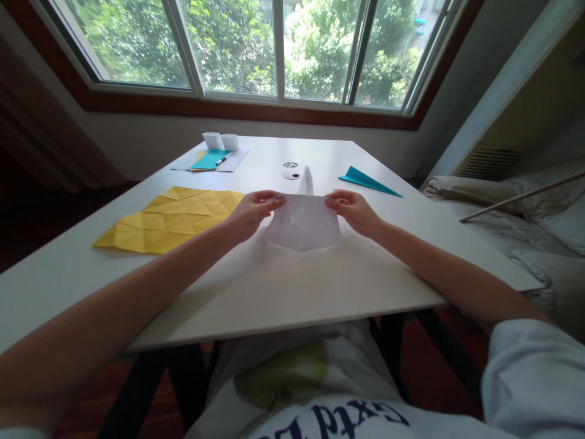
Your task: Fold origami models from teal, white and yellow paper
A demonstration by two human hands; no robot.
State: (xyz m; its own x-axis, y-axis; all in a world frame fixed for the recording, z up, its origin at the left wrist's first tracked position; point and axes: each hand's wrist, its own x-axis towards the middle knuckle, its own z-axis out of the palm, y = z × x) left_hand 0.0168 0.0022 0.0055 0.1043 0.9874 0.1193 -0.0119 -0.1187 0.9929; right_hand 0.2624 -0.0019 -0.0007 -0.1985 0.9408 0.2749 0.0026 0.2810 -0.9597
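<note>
A sheet of white paper is stretched between my two hands, over the middle of the white table. Its lower edge comes to a blunt point toward me, and a narrow upright white fold rises behind it. My left hand pinches the upper left corner between thumb and fingers. At the upper right corner, my right hand pinches the paper the same way. Left of my left hand lies a creased yellow paper. A folded teal paper plane rests beyond my right hand.
On the white table, two white cups stand at the far left beside teal paper and a pen. Two round items lie near the middle. A padded seat with a stick is at the right.
</note>
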